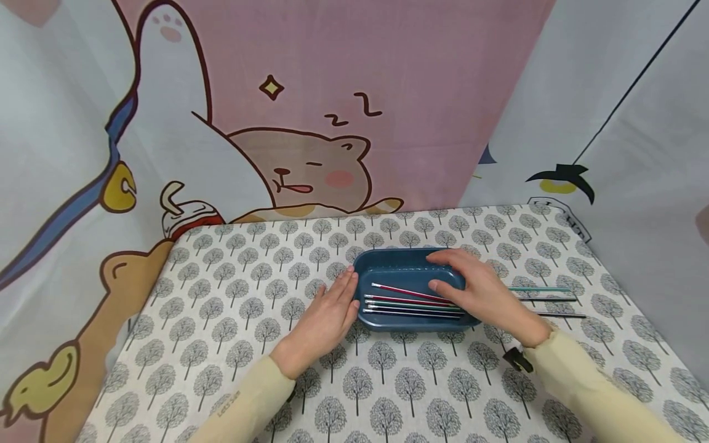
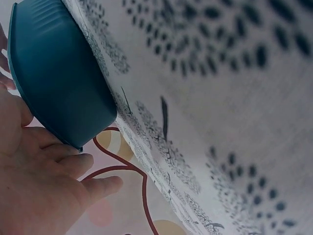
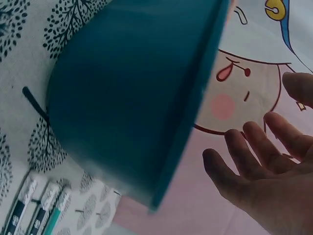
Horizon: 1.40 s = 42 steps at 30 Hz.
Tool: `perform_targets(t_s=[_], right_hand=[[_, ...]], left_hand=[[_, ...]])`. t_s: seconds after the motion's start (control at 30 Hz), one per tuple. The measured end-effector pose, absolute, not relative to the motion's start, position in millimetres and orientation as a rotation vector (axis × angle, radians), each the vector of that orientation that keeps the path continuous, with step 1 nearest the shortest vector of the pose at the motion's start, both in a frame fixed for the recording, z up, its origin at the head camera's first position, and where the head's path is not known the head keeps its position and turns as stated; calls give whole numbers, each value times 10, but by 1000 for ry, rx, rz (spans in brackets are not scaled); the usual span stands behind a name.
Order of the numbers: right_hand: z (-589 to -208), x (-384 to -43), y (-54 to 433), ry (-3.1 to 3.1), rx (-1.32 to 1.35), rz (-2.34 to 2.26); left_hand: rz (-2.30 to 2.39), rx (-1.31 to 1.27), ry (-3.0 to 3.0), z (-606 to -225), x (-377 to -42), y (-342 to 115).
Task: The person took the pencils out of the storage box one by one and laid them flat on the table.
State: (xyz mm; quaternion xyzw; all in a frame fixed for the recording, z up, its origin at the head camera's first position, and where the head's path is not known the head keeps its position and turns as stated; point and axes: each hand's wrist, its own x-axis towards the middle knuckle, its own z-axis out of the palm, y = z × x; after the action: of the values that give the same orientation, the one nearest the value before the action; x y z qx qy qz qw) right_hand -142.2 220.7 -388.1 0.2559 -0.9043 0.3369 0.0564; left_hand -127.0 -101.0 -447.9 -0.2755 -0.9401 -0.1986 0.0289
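- Pink and white curtain (image 1: pixel 421 80) with printed cartoon animals is hanging behind the blue tray (image 1: pixel 401 275), and one sleeping bear figure is showing just beyond it.
- Under the tray, a white tablecloth (image 1: pixel 238 375) with grey tree pattern is covering the surface.
- Inside the tray, several thin pencils (image 1: pixel 412 304) are lying side by side, their silver ends pointing to its left end; one red pencil (image 1: pixel 396 289) is slanting away from the others.
- At the left end of the tray, the left hand (image 1: pixel 327 317) is touching the outer side and rim, its fingers extending and not gripping around it.
- Over the right end of the tray, the right hand (image 1: pixel 484 292) is hovering, its thumb and fingers standing apart and holding nothing.
- To the right of the tray, three more pencils, one teal (image 1: pixel 545 289) and two dark ones (image 1: pixel 562 315), are resting on the tablecloth.
- Nearer to the person than the tray, two cream sleeves (image 1: pixel 592 378) are reaching in.
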Motion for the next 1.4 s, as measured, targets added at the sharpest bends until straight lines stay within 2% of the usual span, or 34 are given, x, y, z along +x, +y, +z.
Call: perform_targets(t_s=[0.67, 1.4], right_hand=[[-4131, -1675, 1938, -2920, 776, 1118], [-4341, -1835, 1795, -3100, 838, 976]], left_hand=[[-629, -844, -2915, -4470, -1265, -1018], [-620, -838, -2913, -4490, -1274, -1007]])
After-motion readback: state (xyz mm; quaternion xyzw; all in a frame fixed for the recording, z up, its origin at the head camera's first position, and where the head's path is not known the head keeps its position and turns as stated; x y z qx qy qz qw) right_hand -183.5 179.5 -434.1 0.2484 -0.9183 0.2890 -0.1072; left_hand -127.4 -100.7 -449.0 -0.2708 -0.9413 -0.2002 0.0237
